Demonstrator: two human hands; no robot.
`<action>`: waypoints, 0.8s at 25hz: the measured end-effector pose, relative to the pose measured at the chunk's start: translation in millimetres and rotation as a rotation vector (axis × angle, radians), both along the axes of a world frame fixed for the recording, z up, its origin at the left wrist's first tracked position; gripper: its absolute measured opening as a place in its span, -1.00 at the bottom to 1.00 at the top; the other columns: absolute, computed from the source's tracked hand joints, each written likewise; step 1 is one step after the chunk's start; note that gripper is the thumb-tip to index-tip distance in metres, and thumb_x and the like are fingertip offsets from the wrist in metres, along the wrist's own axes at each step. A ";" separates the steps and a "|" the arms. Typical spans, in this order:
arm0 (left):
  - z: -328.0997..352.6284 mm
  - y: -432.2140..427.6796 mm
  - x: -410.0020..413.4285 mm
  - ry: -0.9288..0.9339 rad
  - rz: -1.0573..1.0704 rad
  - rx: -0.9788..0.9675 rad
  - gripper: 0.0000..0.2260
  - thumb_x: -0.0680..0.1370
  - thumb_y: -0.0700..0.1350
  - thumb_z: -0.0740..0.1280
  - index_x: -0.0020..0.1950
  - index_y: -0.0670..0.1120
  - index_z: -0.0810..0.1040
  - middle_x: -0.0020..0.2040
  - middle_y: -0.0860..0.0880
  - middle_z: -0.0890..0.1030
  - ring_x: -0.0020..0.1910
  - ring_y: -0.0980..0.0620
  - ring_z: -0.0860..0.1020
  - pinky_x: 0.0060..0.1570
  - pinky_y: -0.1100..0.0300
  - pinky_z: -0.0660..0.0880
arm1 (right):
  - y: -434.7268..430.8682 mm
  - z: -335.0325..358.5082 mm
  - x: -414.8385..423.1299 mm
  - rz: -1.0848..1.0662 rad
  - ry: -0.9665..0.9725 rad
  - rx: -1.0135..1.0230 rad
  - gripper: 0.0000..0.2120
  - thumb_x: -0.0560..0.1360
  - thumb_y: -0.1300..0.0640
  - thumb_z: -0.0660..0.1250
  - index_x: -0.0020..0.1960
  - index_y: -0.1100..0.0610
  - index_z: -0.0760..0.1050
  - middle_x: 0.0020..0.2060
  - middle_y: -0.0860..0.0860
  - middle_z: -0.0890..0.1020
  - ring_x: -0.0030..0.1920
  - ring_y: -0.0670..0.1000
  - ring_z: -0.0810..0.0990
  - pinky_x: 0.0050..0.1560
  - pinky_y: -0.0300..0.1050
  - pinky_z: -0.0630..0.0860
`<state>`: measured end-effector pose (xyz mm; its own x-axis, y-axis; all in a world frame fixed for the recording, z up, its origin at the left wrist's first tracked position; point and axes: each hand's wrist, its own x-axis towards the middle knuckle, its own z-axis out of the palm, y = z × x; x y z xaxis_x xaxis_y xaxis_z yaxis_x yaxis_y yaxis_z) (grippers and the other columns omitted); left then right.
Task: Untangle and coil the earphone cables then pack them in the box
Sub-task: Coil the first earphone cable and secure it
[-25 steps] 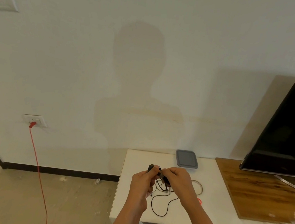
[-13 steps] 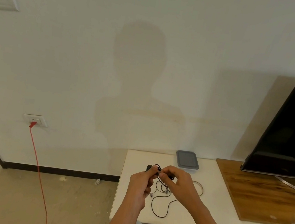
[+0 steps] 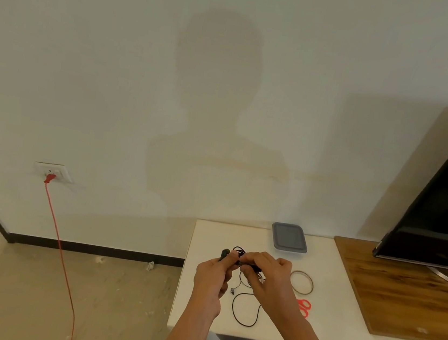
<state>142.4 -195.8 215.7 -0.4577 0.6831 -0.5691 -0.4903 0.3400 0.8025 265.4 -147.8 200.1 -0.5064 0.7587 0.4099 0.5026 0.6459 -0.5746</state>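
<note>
Counting gives two hands, one tangle of black earphone cable (image 3: 245,263), one box (image 3: 289,237), one thin ring (image 3: 301,282) and one pair of red scissors (image 3: 303,307), all over or on a white table (image 3: 209,235). Whether the tangle is one set of earphones or several cannot be told.

The left hand (image 3: 213,278) has its fingers curled tight, thumb and forefinger pinching the cable, with one dark end (image 3: 224,253) sticking out above the thumb. The right hand (image 3: 268,281) is just beside it, nearly touching, fingers bent over and pinching the same bundle from the other side. Small loops rise between the two thumbs. Both hands hold the bundle above the table, near its middle. From the bundle one long strand hangs to the tabletop and lies there in a single open loop (image 3: 244,325), and one small plug or bud (image 3: 232,291) dangles beside the left palm.

The grey box sits at the far edge of the table by the wall, lid on, well apart from the hands. The ring lies flat just right of the right hand, and the scissors are partly hidden behind the right wrist.

To the right are one wooden board (image 3: 399,293) and one dark screen (image 3: 437,213); to the left, one red cord (image 3: 59,245) runs from a wall socket (image 3: 54,171) to the floor
</note>
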 end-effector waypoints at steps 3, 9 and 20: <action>-9.7 5.3 -4.1 0.085 -0.033 0.032 -0.82 0.46 -0.02 0.43 -0.15 -0.14 0.68 -0.40 -0.01 0.54 -0.41 0.09 0.33 -0.44 0.28 0.25 | 7.8 -6.5 -4.0 -0.018 -0.064 -0.016 -0.86 0.51 0.04 0.28 0.04 -0.11 0.54 -0.09 -0.15 0.64 -0.11 -0.16 0.56 0.08 -0.25 0.18; -36.4 20.2 -15.2 0.232 -0.139 0.071 -0.93 0.50 -0.05 0.39 -0.08 -0.01 0.64 -0.18 0.01 0.64 -0.20 0.08 0.50 -0.06 0.11 0.45 | 24.5 -21.4 -14.9 0.037 -0.332 -0.145 -0.84 0.59 0.05 0.17 0.10 -0.05 0.49 -0.09 -0.23 0.43 -0.08 -0.19 0.38 0.05 -0.15 0.10; -144.0 41.5 -34.3 -0.055 -0.070 -0.137 -0.92 0.53 -0.24 0.36 -0.03 -0.23 0.61 -0.07 -0.23 0.67 -0.08 -0.15 0.66 -0.03 0.03 0.61 | 28.9 -124.3 -43.9 0.014 -0.668 0.041 -0.63 -0.01 0.20 0.54 -0.24 0.01 0.55 -0.30 -0.07 0.59 -0.25 -0.01 0.59 -0.05 -0.02 0.27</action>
<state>108.1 -154.4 71.7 -0.3773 0.6262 -0.6824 -0.5036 0.4797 0.7186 221.5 -118.9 75.7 -0.6709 0.7408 0.0332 0.7335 0.6694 -0.1179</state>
